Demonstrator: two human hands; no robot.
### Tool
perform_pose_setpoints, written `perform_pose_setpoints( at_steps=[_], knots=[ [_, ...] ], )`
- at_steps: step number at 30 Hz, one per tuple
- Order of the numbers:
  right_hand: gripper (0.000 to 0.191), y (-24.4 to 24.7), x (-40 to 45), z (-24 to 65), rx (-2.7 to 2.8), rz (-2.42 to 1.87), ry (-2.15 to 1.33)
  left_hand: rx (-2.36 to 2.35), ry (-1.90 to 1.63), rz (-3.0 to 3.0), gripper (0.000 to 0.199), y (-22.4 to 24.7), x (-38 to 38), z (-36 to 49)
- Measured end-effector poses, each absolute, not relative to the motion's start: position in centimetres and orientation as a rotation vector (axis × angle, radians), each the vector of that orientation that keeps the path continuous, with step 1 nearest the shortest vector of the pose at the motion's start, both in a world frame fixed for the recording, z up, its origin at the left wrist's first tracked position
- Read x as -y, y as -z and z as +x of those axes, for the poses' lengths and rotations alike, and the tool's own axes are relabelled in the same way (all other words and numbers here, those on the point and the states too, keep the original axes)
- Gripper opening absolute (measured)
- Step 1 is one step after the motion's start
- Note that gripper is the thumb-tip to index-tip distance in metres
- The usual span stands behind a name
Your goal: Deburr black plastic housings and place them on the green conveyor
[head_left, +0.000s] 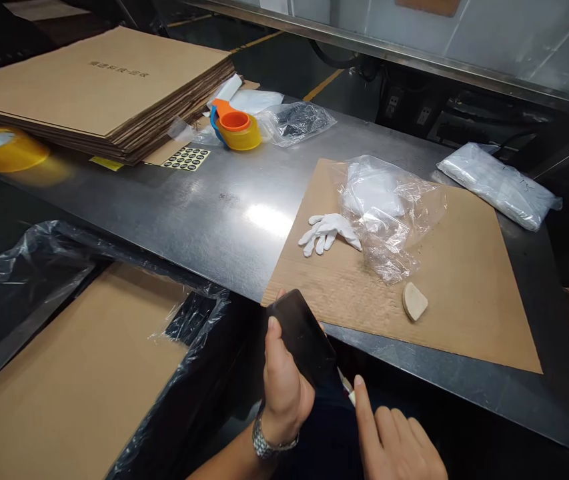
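Black case, one, flat and oblong. Location: in the left hand, in front of the bench's near edge, off its surface. Long axis: slanting, from an upper-left end by the left fingertips to a lower-right end towards the right hand. Face tilted; nearer hand the left, in contact, thumb along the left edge, fingertips showing at the far side.

Small knife, one, thin blade, white handle. Location: in the right hand, forefinger extended along the handle. Long axis: blade pointing up and left, at the case's lower-right end; contact between tip and case cannot be told. Right hand to the lower right of the case, close by, remaining fingers curled.

Left wrist: metal watch.

On the bench, beyond the hands: cardboard sheet, bearing a white glove, clear plastic bag beside it, and pale block nearer the front edge. Farther left: orange-and-blue tape dispenser, beside a cardboard stack.
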State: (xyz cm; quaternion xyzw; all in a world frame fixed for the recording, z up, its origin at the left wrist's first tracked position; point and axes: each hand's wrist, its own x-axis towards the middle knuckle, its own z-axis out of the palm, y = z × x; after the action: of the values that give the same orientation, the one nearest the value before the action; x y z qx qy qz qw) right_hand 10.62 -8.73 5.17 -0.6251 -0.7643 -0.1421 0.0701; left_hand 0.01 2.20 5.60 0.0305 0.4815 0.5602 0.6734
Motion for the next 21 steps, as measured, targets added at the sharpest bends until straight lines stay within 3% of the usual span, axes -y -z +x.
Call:
perform_pose_setpoints(
  at_steps=[7,21],
  knots=[
    [0.039,-4.6,8.9,13.2,2.263,-1.841,0.084,-0.995,-1.086,-0.060,0.040,-5.8,-2.7,-0.3],
    [0.031,-5.3,8.6,13.5,2.357,-1.780,0.221,-0.912,-1.134,0.046,0.045,-6.2,-2.4,0.0]
  ],
)
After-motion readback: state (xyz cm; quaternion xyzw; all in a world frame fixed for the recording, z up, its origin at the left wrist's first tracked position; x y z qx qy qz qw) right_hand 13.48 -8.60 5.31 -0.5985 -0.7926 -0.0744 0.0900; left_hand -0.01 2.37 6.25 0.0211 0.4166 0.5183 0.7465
